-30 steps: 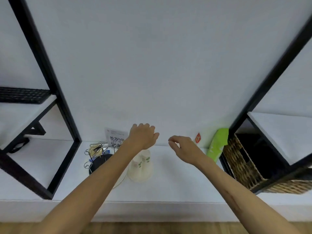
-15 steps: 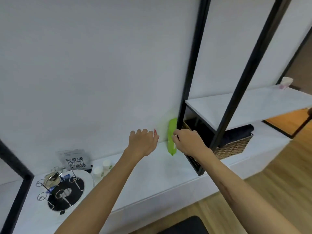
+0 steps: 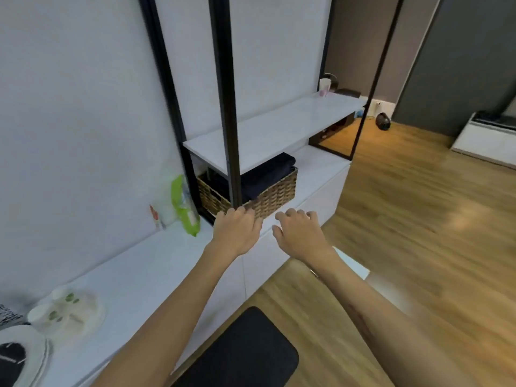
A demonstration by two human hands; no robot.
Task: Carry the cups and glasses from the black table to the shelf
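Left hand: the left hand (image 3: pixel 237 231) is held out in the air, back up, fingers loosely bent and holding nothing; it shows in front of the basket's near corner.
Right hand: the right hand (image 3: pixel 300 236) is held out just beside the left, apart from it, fingers relaxed and slightly spread, holding nothing.
Paper cups: two white paper cups (image 3: pixel 60 305) with green leaf prints stand upside down on the low white bench (image 3: pixel 145 272) at the lower left, blurred, well apart from both hands.
Far cup: a small white cup (image 3: pixel 324 86) with pink at its base stands at the far end of the white shelf (image 3: pixel 276 129).
Black frame: a black post (image 3: pixel 227 107) rises in front of the shelf; further black posts stand to either side.
Basket: a woven basket (image 3: pixel 268 195) with dark folded cloth (image 3: pixel 268 174) sits under the shelf on the bench.
Green packet: a green packet (image 3: pixel 184 206) leans against the wall, left of the basket.
Plate: a white plate (image 3: pixel 33 356) with a dark centre lies at the bottom left corner, partly cut off.
Floor: wooden floor (image 3: pixel 418 247) with a black mat (image 3: pixel 245 353) near the bench.
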